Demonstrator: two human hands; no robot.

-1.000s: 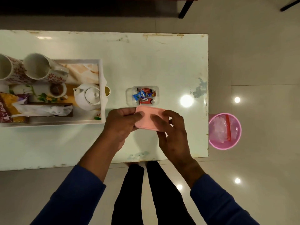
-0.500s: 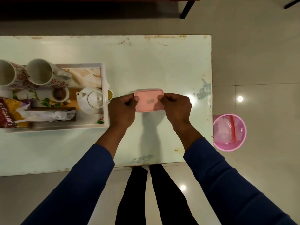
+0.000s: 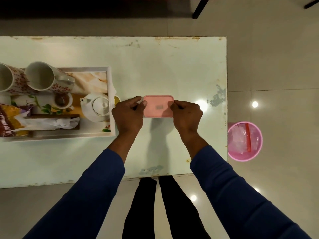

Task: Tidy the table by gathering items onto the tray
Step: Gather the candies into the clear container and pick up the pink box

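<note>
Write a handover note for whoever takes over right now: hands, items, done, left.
Left hand: on the left end of the pink lid, fingers curled over its edge.
Right hand: same on the right end.
The lid sits flat over its container on the table, just right of the tray; whether it is snapped shut cannot be told.
Done: the tray already carries two mugs, a teapot, a small cup, a snack packet and a tissue holder.
Left: finish the lid, then move the box onto the tray; free space looks to be at its far right corner.
</note>
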